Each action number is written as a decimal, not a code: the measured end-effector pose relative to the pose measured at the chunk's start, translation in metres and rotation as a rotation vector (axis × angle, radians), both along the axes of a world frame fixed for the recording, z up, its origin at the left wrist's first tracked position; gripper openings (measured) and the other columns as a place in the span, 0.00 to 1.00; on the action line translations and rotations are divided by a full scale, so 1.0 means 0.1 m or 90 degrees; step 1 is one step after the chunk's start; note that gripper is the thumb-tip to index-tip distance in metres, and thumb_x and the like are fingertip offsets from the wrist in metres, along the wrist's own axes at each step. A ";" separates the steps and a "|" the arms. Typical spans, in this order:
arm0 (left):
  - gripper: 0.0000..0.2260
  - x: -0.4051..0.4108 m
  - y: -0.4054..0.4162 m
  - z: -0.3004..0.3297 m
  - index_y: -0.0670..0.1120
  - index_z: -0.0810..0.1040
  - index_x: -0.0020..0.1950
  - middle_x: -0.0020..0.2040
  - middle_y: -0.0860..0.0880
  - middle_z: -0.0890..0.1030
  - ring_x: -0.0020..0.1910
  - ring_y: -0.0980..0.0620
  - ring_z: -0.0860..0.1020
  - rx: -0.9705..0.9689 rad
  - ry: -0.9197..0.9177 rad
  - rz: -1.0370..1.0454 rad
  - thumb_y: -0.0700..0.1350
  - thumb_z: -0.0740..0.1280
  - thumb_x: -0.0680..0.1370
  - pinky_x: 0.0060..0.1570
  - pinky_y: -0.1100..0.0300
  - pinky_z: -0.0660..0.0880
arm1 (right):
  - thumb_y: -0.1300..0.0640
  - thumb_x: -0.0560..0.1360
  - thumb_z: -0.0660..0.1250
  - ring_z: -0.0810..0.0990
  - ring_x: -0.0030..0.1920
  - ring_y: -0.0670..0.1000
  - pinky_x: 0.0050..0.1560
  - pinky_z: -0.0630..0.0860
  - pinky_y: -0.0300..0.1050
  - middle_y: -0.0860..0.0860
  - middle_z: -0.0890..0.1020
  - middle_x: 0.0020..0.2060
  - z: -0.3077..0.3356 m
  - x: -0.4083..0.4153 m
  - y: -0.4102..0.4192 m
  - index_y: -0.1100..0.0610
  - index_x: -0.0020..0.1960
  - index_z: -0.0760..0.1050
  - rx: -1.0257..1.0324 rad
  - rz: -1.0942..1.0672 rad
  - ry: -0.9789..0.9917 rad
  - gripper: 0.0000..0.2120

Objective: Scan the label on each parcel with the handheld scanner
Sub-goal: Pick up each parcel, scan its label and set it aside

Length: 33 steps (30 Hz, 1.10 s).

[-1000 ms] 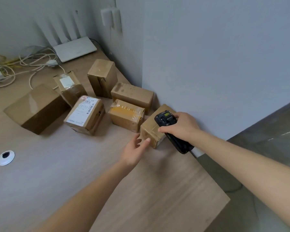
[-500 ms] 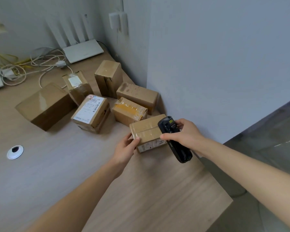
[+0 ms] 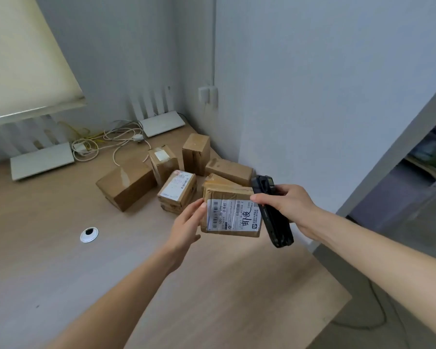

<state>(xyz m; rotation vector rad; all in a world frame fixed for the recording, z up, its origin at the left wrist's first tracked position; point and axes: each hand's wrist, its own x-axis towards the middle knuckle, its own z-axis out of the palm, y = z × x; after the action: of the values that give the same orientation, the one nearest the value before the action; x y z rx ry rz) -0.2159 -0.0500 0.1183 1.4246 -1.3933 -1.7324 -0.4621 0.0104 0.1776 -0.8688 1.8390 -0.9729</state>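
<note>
Left fingers (image 3: 199,206) gripping parcel (image 3: 230,215), scanner (image 3: 272,212) in right hand (image 3: 285,202)

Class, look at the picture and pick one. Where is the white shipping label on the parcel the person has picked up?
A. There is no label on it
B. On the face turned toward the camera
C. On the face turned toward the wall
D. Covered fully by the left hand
B: the held parcel shows its white label, with barcodes and handwriting, facing the camera, between the left hand and the right hand holding the scanner.
</note>
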 end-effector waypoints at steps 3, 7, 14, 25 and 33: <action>0.29 0.33 0.19 0.35 0.63 0.71 0.73 0.66 0.54 0.77 0.67 0.48 0.73 -0.053 0.008 -0.019 0.68 0.63 0.73 0.64 0.49 0.70 | 0.46 0.67 0.83 0.88 0.41 0.47 0.41 0.79 0.44 0.47 0.89 0.40 0.39 0.29 0.24 0.51 0.51 0.85 -0.001 -0.008 -0.013 0.17; 0.31 0.85 0.53 0.88 0.63 0.69 0.75 0.62 0.60 0.77 0.62 0.57 0.74 -0.099 0.033 -0.033 0.67 0.65 0.72 0.65 0.53 0.68 | 0.48 0.67 0.82 0.88 0.43 0.51 0.43 0.80 0.47 0.49 0.89 0.39 0.94 0.78 0.59 0.53 0.53 0.85 0.000 0.008 0.003 0.18; 0.19 1.57 0.85 1.77 0.59 0.79 0.66 0.51 0.54 0.85 0.53 0.50 0.83 -0.199 -0.002 0.052 0.63 0.67 0.77 0.54 0.51 0.82 | 0.46 0.61 0.87 0.87 0.43 0.48 0.42 0.81 0.42 0.46 0.88 0.40 1.76 1.38 0.94 0.50 0.49 0.86 -0.034 0.154 0.200 0.20; 0.24 2.38 1.00 2.69 0.57 0.80 0.66 0.56 0.48 0.84 0.57 0.48 0.81 -0.288 -0.148 0.159 0.66 0.66 0.74 0.62 0.45 0.77 | 0.36 0.52 0.79 0.83 0.46 0.49 0.41 0.78 0.43 0.43 0.85 0.41 2.71 2.09 0.89 0.44 0.50 0.84 -0.067 0.428 0.583 0.28; 0.27 2.66 1.22 2.99 0.57 0.80 0.65 0.58 0.50 0.84 0.58 0.49 0.81 -0.299 -0.188 0.224 0.69 0.65 0.71 0.63 0.47 0.77 | 0.37 0.50 0.78 0.80 0.45 0.51 0.37 0.66 0.42 0.42 0.83 0.39 3.00 2.43 0.88 0.43 0.52 0.83 -0.130 0.431 0.694 0.31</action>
<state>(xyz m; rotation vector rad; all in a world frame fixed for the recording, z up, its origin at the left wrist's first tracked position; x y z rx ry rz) 0.0497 0.0720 0.4169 1.5696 -1.4632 -0.9270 -0.2193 0.0981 0.4772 -2.2683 1.9934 -0.2074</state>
